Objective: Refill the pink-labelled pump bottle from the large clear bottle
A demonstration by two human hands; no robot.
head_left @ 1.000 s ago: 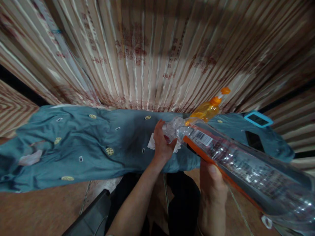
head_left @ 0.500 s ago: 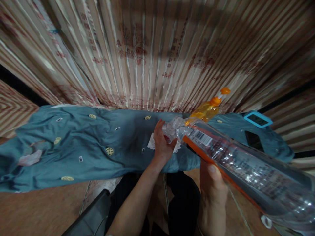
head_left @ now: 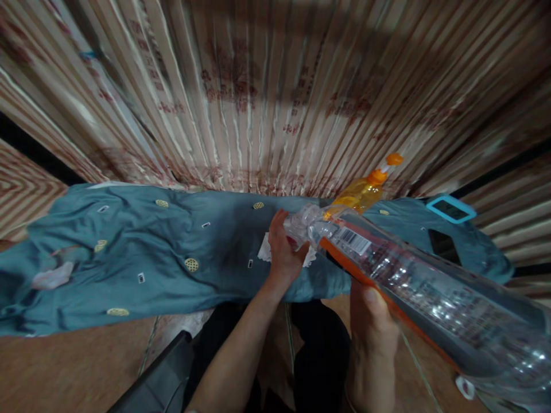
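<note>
Pouring looks under way, unfinished — left hand (head_left: 284,251) curled round a clear vessel (head_left: 298,222), right hand (head_left: 373,314) gripping the tilted large bottle (head_left: 424,287).

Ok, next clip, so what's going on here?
A person's right hand holds a large clear bottle, tilted with its neck toward what looks like a small clear container in the left hand. White paper shows beneath the left hand, on the teal cloth. A yellow pump bottle is just beyond.
</note>
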